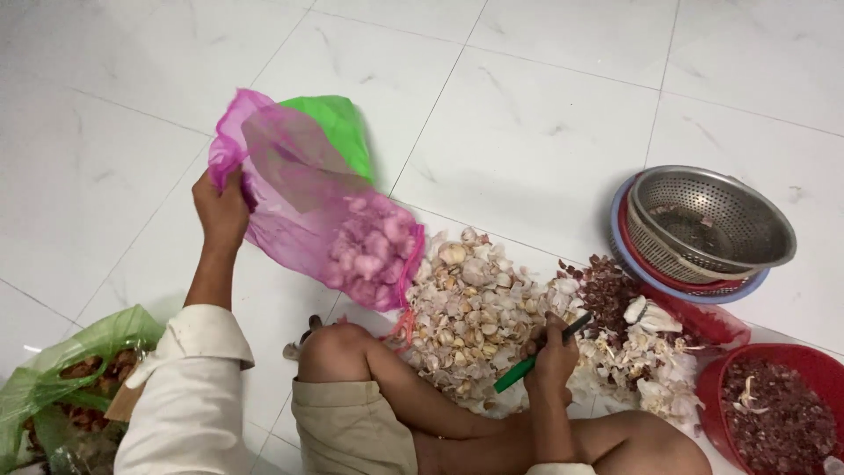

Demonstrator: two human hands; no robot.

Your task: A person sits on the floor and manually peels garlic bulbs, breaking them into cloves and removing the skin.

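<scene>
Sitting low on the white tiled floor (545,132), I see bare knees at the bottom edge and, just past them, my right hand (552,359) closed around a green-handled knife (538,355); its blade end is too dark and small to make out against the heap. That hand rests at the near edge of a pile of garlic cloves (470,312), pale and loose, spread on the floor. To the right lies a mound of white and reddish peelings (629,339), then a red basin (774,400) of dark skins, cut off by the frame corner.

Further out, my left hand (221,211) is clamped on the gathered mouth of a pink mesh bag (316,220), lifted and tilted so its open lower end meets the pile; cloves sit bunched in that end. I judge the step in hand to be emptying the bag onto the heap, and finishing it would call for raising the gripped end higher while the knife hand keeps clear.

A green bag (338,132) shows behind the pink one, mostly hidden. Farthest right, a steel colander (712,224) sits nested in stacked plastic basins; its contents are unclear. At the left edge, a green plastic bag (53,378) holds brownish things I cannot identify.
</scene>
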